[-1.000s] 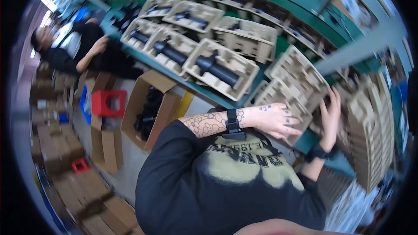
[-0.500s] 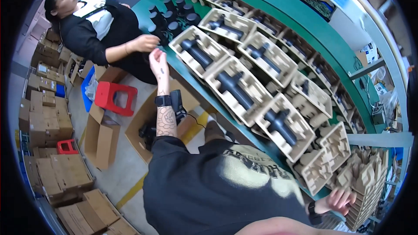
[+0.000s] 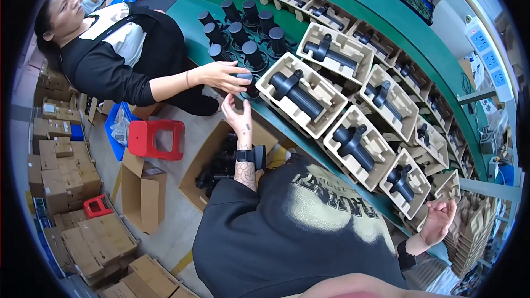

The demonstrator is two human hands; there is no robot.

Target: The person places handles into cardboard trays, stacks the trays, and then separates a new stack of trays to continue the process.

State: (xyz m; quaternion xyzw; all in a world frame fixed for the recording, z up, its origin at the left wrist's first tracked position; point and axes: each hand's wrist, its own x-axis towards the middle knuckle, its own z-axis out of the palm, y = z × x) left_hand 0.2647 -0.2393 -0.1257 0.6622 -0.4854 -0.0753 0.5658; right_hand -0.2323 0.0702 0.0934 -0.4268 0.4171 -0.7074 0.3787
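My left hand [image 3: 238, 116] reaches out by the bench edge, its fingers curled but apart and nothing seen in them. Just above it, a co-worker's hand [image 3: 225, 76] is at a black flanged cylinder [image 3: 251, 89] at the edge of the green bench; whether it grips the part is unclear. My right hand [image 3: 439, 222] is raised beside a stack of moulded pulp trays [image 3: 469, 232], palm up, fingers loosely bent and holding nothing visible. Between my hands, several pulp trays [image 3: 381, 179] each hold a black tubular part [image 3: 353, 146] with a side fitting.
Several upright black cylinders [image 3: 238, 34] stand on the green bench [image 3: 190, 27] in front of the co-worker [image 3: 118, 49]. An open carton [image 3: 193, 174] with black parts lies below my left arm. A red stool [image 3: 156, 139] and stacked cartons [image 3: 88, 237] occupy the floor at left.
The view has shifted. The co-worker's hand has moved onto the black cylinder, fingers spreading. My left hand has opened below it. My right hand has risen and turned palm up beside the tray stack.
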